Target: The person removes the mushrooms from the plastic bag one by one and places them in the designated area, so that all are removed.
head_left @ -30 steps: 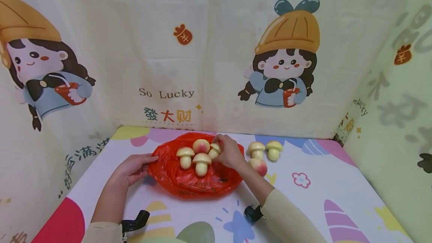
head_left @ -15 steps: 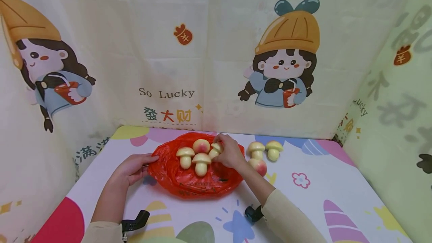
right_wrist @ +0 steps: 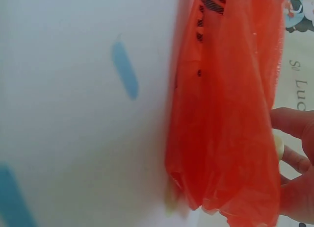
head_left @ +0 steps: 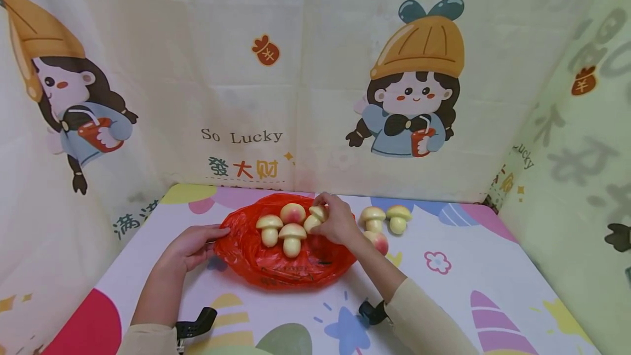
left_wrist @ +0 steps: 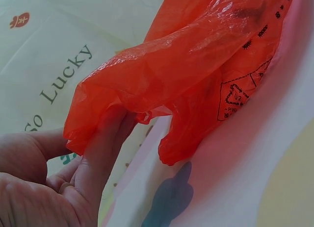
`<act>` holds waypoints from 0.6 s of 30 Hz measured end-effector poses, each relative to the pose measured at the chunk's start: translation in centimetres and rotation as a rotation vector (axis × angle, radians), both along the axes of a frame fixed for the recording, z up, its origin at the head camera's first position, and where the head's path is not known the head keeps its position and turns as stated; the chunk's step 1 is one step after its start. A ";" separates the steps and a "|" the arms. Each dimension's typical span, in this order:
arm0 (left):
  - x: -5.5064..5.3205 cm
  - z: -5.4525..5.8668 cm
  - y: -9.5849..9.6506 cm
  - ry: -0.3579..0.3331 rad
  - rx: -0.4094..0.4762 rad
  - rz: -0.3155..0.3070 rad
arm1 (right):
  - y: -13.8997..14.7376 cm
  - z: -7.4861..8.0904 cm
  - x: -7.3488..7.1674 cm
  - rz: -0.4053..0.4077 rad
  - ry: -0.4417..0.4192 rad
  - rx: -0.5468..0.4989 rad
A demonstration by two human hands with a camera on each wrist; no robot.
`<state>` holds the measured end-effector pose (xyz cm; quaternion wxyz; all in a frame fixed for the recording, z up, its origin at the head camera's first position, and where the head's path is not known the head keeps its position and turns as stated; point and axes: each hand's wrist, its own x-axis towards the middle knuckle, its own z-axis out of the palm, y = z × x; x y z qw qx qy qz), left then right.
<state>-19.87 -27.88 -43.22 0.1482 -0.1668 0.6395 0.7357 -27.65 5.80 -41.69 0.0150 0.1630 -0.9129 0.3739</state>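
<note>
A red plastic bag (head_left: 246, 267) lies spread with its mouth facing up. My left hand (head_left: 194, 245) pinches its left rim, thumb inside and fingers outside; the left wrist view shows the thin film over the fingers (left_wrist: 105, 153). Over the right part of the bag, my right hand (head_left: 340, 223) grips a pale toy mushroom (head_left: 314, 221) by its side. Two more toy mushrooms, one at the left (head_left: 269, 232) and one in front (head_left: 292, 241), lie in the bag beside a pink-blushed toy peach (head_left: 293, 213). In the right wrist view, the bag's wall hides most of the gripped mushroom.
Right of the bag, two toy mushrooms (head_left: 373, 218) stand on the patterned table (head_left: 414, 300), near another pink-blushed toy peach (head_left: 378, 241) partly behind my right wrist. Printed cloth (head_left: 320, 97) walls the table's back and both sides.
My right hand and the mushroom in it have shifted very slightly right. My left hand stays at the bag's left rim, and the other toys have not moved.
</note>
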 end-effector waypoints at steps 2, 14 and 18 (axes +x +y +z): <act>0.0 0.0 0.0 0.001 0.000 -0.003 | 0.1 0.3 0.2 -0.004 -0.007 -0.004; 0.1 -0.2 0.1 0.010 -0.019 -0.002 | 0.4 1.5 1.0 -0.027 -0.041 -0.032; 0.1 -0.3 0.1 0.017 -0.023 -0.007 | 0.7 1.8 1.2 -0.038 -0.044 -0.039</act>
